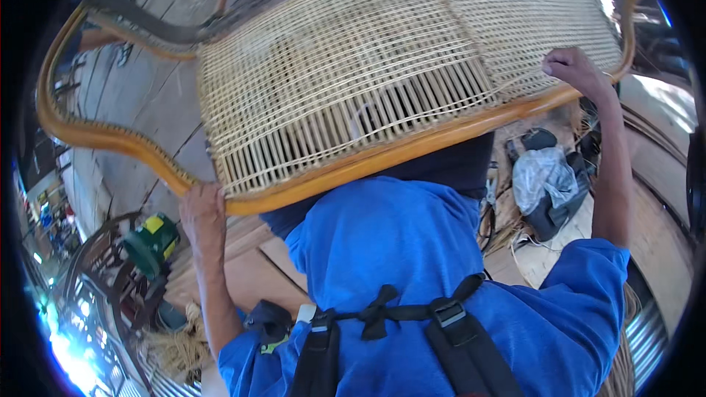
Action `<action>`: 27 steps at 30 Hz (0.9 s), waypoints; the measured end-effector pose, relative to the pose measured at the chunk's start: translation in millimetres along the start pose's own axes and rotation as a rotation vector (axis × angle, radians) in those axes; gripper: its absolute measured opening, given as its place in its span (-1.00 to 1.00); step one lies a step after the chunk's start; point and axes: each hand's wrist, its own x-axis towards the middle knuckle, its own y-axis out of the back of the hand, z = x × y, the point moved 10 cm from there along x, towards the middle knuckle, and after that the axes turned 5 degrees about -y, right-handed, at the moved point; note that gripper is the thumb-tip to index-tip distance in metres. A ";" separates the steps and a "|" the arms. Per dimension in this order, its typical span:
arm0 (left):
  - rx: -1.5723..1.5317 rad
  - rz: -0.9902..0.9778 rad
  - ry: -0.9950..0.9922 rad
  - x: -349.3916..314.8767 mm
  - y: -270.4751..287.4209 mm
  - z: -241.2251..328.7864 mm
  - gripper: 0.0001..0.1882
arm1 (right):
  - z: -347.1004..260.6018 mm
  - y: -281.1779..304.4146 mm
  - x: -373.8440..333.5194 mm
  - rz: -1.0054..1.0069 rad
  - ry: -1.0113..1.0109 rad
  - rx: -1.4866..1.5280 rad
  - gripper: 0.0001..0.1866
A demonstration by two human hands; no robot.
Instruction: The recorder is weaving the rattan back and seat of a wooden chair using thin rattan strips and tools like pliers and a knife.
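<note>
A wooden bench frame (412,138) with a curved, honey-coloured front rail lies across my lap. Pale cane weaving (346,37) fills it, close-woven over the far part and the right side. Along the front left, a band shows mostly bare upright strands with gaps between them. My left hand (202,209) is closed on the frame's near left corner. Over the right end of the weave, my right hand (577,70) is raised with its fingers curled in a pinch. A loose cane strand (526,81) runs from the weave toward those fingers.
A curved wooden arm (110,138) extends to the left of the seat. Beside me on the right lies a clear plastic bag (546,176) on a dark bag. A green and yellow container (151,242) and a bundle of fibre (180,345) are at lower left.
</note>
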 end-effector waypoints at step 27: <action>-0.626 -0.106 0.555 -43.8 -45.8 -95.0 -0.73 | 144.6 148.3 -4.2 0.248 -0.127 -0.609 -0.82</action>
